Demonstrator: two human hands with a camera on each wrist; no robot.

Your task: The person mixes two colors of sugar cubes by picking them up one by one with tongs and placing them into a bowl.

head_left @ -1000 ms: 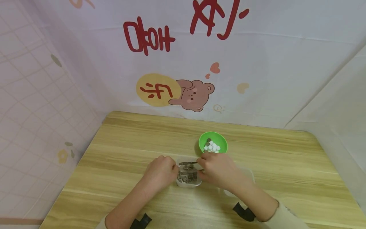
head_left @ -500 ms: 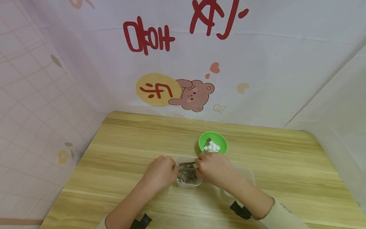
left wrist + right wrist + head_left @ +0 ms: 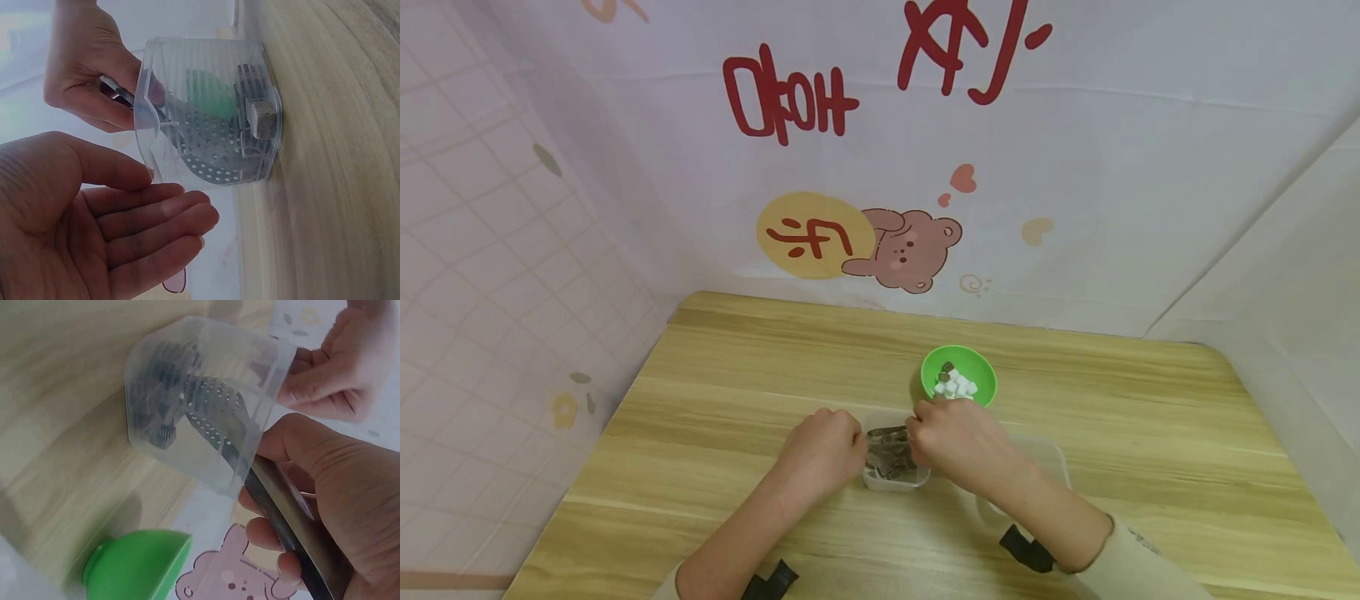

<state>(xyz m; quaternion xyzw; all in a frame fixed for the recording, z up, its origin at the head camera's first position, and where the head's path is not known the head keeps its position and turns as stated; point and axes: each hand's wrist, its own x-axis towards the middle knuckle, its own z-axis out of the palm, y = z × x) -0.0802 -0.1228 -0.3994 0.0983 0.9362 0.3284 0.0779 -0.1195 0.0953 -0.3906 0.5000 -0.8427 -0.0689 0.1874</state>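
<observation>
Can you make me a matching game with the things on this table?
Things:
1. bowl
2. clear tub
3. slotted spoon
4. left hand

Descriptions:
A. full of small holes
B. green, holding white cubes
C. steadying the tub's side
D. see-through, holding dark cubes

Pairs: 1-B, 2-D, 3-A, 4-C

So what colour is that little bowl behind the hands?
The bowl is bright green, holding white and dark cubes; the head view shows it best.

Left hand [image 3: 822,451] open with relaxed fingers; right hand [image 3: 958,442] curled, gripping.
</observation>
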